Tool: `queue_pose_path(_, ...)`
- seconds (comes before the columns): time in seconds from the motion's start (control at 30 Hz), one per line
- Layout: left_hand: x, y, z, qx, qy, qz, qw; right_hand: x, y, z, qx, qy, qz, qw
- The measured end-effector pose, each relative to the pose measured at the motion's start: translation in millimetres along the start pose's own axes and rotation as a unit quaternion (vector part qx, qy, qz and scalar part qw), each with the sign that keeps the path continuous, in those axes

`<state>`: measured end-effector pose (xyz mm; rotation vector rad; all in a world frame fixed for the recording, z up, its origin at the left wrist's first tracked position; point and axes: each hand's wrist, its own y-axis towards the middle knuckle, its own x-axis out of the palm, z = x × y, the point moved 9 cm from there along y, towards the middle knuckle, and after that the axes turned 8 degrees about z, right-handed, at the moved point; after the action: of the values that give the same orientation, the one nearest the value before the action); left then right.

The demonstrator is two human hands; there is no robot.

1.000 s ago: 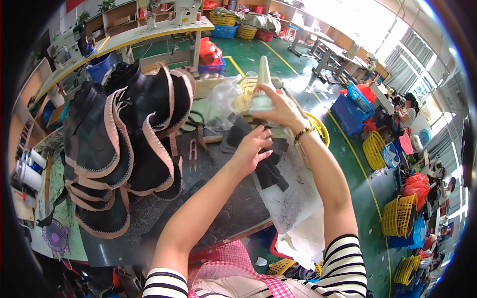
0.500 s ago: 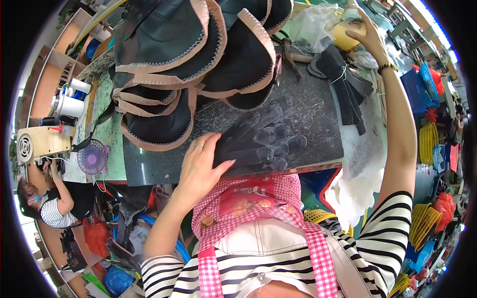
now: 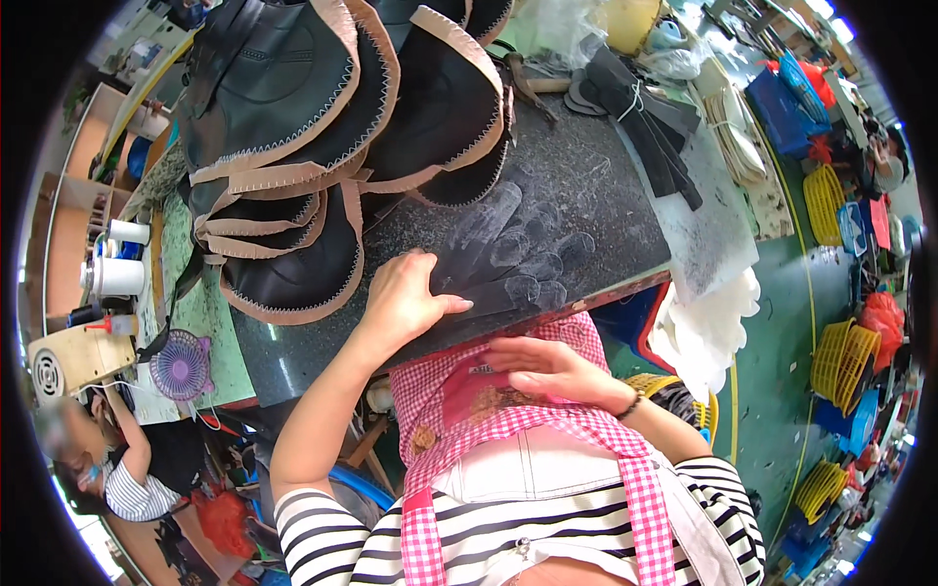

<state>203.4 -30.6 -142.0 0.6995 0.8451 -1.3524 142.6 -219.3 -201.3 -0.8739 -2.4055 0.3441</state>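
On the dark bench top lies a fan of black strips point(image 3: 489, 293) with rounded ends, several overlapping, a greyish smear over their tips. My left hand point(image 3: 403, 301) rests at the left end of these strips, its thumb stretched out apart from the bent fingers. In front of the bench edge, over my pink checked apron point(image 3: 459, 400), hovers my right hand point(image 3: 547, 369), open with its fingers stretched out and nothing in it. Left of and beyond the strips, black leather-like curved pieces point(image 3: 293, 269) with tan zigzag-stitched edging are piled up.
A tied bundle of black strips point(image 3: 650, 127) lies at the bench's right, near a hammer-like tool point(image 3: 532, 86). Behind stands a yellowish pot point(image 3: 630, 24). A purple fan point(image 3: 181, 366) is at the left, near a seated person point(image 3: 127, 459). Yellow baskets point(image 3: 842, 356) stand at the right.
My right hand has come from the yellowish pot at the far right back to the bench's front edge. My left hand stays at the strips, fingers now more bent. The view has shifted.
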Motion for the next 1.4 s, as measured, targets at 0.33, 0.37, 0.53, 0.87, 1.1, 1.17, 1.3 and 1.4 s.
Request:
queue_pose_path(0.33, 50, -59, 39, -0.179, -0.541, -0.106, 0.815, -4, 5, -17, -0.128, 0.191, 0.172, 0.958)
queue_pose_path(0.37, 52, -59, 50, -0.176, -0.565, -0.078, 0.802, -10, 0, -31, -0.134, 0.188, 0.192, 0.954)
queue_pose_path(0.53, 61, -18, 115, -0.086, -0.616, 0.024, 0.782, -75, -19, -108, -0.234, 0.059, 0.314, 0.918)
queue_pose_path(0.87, 107, 86, 209, -0.005, -0.799, 0.033, 0.601, -178, 8, -270, -0.234, -0.342, 0.224, 0.882)
queue_pose_path(1.1, 158, 84, 164, -0.295, -0.757, -0.087, 0.576, -227, 31, -246, -0.131, -0.613, 0.194, 0.754)
queue_pose_path(1.17, 166, 94, 163, -0.292, -0.741, -0.076, 0.6, -218, 24, -253, -0.161, -0.612, 0.197, 0.749)
queue_pose_path(1.3, 172, 101, 175, -0.28, -0.768, -0.013, 0.577, -200, 0, -277, -0.251, -0.692, 0.231, 0.636)
queue_pose_path(1.4, 174, 94, 173, -0.285, -0.763, -0.033, 0.58, -172, -14, -269, -0.355, -0.711, 0.27, 0.543)
